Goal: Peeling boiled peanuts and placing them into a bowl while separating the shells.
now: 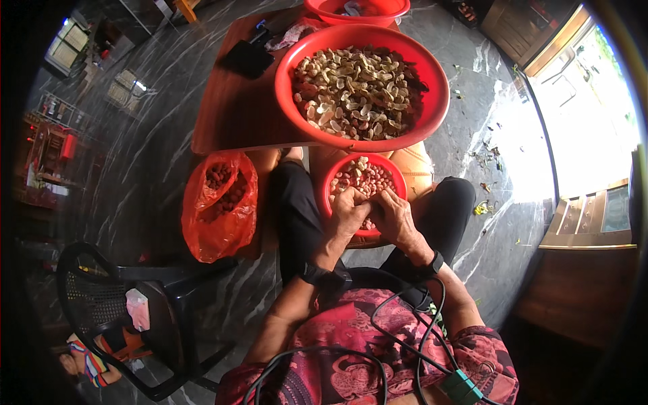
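Note:
My left hand (349,210) and my right hand (397,215) meet over the near part of a small red plastic bowl (330,174). Their fingers are curled and the thumbs come together; whatever is pinched between them is hidden by the hands. Inside the bowl lie shelled peanuts (377,177), with a few unshelled peanuts (362,163) at the far side. Just beyond it, a large red basin (439,109) holds a heap of peanut shells (354,86). Each wrist wears a dark band.
A red plastic bag (217,238) of peanut kernels sits left of my legs. On the wooden table (223,116) are a black object (248,58), a crumpled cloth (293,35) and another red basin (329,17). A black chair (177,304) stands lower left, a person (93,362) beyond it. Black cables (385,324) cross my shirt.

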{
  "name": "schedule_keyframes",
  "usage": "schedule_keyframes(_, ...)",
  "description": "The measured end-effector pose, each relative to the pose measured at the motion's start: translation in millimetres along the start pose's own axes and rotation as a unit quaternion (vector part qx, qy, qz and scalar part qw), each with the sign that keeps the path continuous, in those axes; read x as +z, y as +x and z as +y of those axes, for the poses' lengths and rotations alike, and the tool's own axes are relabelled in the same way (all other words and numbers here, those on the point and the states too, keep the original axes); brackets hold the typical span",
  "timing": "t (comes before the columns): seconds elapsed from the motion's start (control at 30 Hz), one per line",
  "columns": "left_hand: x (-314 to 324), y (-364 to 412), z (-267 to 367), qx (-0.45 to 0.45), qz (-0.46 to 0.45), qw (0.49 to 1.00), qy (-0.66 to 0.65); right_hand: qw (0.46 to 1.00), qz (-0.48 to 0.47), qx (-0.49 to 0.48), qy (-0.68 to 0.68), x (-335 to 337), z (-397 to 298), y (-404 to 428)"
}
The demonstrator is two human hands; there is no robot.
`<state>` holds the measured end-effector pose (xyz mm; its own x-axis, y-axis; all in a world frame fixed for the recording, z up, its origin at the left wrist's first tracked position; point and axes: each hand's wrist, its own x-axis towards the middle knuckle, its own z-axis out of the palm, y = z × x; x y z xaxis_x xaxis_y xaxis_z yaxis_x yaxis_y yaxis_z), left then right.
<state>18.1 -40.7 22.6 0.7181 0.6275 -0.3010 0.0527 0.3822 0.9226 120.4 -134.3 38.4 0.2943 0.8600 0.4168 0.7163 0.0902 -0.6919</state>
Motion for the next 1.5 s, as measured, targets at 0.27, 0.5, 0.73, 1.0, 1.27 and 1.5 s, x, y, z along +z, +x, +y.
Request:
schedule_keyframes(0.27,-16.1,2.1,-9.9,-0.007,-0.040,0.999,-0.012,0.989,0.062,0.090,0.097,8.6,-2.5,-5.0)
schedule_keyframes(0.5,-14.7,11.9,-0.6,0.053,-0.054,0.991,0.113,0.921,-0.013,0.255,0.293,-13.8,4.2,-1.0)
schedule_keyframes(0.73,-15.8,58.3,-12.8,0.176,0.093,0.875,0.442,0.840,0.068,0.329,0.425,-28.5,7.4,-2.8)
schedule_keyframes(1.0,-21.4,95.1,-60.1,0.191,0.103,0.856,0.470,0.831,0.041,0.315,0.456,-23.4,0.1,0.2)
schedule_keyframes(1.27,-13.7,75.6,-39.1,0.188,0.096,0.859,0.466,0.879,0.044,0.338,0.333,-13.7,16.3,-12.1)
schedule_keyframes(1.5,-2.2,6.8,15.1,0.256,0.049,0.929,0.263,0.830,0.070,0.337,0.439,-12.1,-2.3,5.5)
